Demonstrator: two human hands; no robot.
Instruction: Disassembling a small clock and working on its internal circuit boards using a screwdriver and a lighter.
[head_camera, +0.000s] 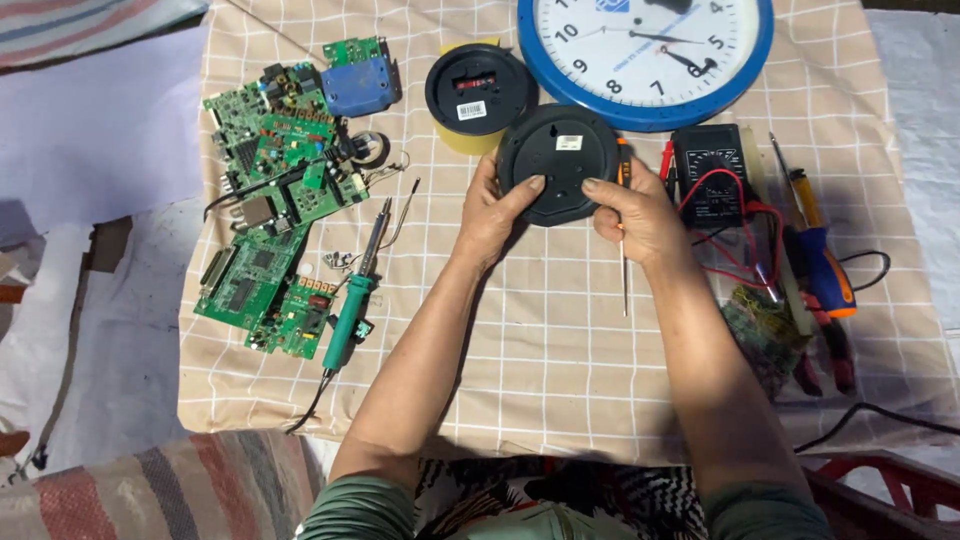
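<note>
Head view: a person sits over a table (560, 380) covered with a beige checked cloth, both bare hands on one round black casing.
Black casing: the round black clock back (560, 165) lies at the middle of the cloth, just below the blue-rimmed wall clock (745, 70), its ribbed rear face turned up so the fittings show.
Left hand: the left hand (492, 215) grips the casing's left edge, thumb pressed on top, steadying it flat.
Right hand: the right hand (640, 215) clasps the right edge, and an orange-handled screwdriver (623, 200) is tucked under its fingers, shaft pointing toward the person, kept ready without being set down.
Second casing: another round black housing on a yellow body (478, 95) rests just up-left, apart from the hands.
Left side: green circuit boards (270, 200) are spread flat, a teal-handled soldering iron (352, 310) beside them, tip pointed away.
Right side: a black multimeter (712, 175) with red leads, then a blue-and-orange screwdriver (825, 265) and pliers (830, 350), lie within the right hand's reach.
</note>
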